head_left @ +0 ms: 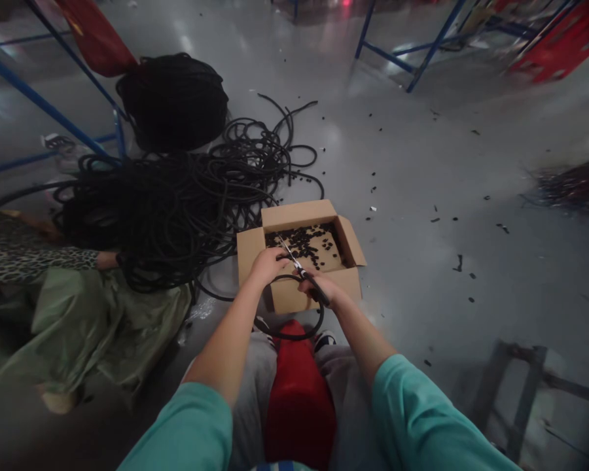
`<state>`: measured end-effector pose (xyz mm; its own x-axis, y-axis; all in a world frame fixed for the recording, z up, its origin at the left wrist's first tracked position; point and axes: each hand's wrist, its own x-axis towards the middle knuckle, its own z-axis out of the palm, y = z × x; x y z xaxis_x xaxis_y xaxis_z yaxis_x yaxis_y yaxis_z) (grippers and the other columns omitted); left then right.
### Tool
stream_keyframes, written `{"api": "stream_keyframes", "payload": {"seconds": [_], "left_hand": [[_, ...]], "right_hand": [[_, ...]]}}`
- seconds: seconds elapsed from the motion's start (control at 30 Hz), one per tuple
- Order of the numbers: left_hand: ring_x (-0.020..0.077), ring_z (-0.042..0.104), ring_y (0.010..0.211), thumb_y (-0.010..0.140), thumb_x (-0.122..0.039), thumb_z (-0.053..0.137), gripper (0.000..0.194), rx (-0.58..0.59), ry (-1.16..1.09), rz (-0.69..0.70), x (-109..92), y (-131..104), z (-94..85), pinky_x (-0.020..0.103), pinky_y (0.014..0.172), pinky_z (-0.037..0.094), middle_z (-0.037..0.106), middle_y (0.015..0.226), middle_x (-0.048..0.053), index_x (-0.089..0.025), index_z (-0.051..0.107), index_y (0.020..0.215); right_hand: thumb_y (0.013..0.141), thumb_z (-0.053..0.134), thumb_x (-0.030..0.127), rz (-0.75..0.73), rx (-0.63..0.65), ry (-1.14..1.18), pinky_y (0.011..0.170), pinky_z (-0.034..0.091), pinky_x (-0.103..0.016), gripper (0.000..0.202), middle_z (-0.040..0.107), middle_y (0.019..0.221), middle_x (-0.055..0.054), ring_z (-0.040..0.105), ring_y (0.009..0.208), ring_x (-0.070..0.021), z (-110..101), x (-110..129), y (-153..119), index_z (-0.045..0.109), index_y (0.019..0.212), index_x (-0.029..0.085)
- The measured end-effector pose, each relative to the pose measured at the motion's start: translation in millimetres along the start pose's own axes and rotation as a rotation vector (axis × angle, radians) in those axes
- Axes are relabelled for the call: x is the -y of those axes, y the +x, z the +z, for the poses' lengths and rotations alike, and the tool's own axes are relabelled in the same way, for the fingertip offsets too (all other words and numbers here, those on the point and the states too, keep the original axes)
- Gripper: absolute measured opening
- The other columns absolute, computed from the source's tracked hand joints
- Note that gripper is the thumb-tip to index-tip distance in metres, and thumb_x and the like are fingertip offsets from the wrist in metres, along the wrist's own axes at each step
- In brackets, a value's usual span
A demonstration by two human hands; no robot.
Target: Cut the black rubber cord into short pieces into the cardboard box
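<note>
Over an open cardboard box [299,213], my left hand [267,267] is closed on the end of a black tube [290,337]. The tube curves down in a loop in front of my knees and back up beside the other hand. My right hand [330,288] grips a pair of scissors [300,267] with dark handles. Their blades point up and left, right by the fingers of my left hand; whether they touch the tube is unclear. Many short black cut pieces [302,237] lie scattered inside the box.
A large tangle of black tubing [177,190] spreads left of the box, with a thick black coil [177,101] behind it. A co-worker's sleeve [44,261] reaches into the tangle. Blue metal frames [49,98] stand farther off. Dark scraps dot the grey floor [422,157].
</note>
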<state>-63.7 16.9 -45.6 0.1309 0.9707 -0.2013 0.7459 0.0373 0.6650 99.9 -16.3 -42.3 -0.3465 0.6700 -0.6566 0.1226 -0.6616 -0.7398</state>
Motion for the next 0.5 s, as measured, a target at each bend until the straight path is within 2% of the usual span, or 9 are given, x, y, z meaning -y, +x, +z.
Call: {"api": "stream_keyframes", "payload": {"seconds": [0.2,0.5], "left_hand": [[0.0183,0.059,0.087,0.070,-0.019,0.056,0.019,-0.052,0.009,-0.041,-3.7,-0.8,0.6,0.029,0.079,0.044,0.067,0.092,0.007,-0.016,0.065,0.086],[0.0183,0.058,0.087,0.069,-0.019,0.055,0.017,-0.060,0.044,-0.075,-4.6,-1.7,1.9,0.029,0.078,0.043,0.066,0.092,0.005,-0.017,0.062,0.085]], "right_hand": [[0.045,0.051,0.010,0.037,-0.033,0.048,0.034,0.019,-0.017,0.055,0.035,0.034,0.011,0.029,0.031,-0.0053,5.4,-1.3,2.8,0.055,0.100,0.014],[0.044,0.050,0.009,0.070,-0.079,0.011,0.032,0.019,-0.017,0.055,0.037,0.032,0.010,0.029,0.030,-0.0054,5.6,0.3,3.5,0.056,0.099,0.013]]}}
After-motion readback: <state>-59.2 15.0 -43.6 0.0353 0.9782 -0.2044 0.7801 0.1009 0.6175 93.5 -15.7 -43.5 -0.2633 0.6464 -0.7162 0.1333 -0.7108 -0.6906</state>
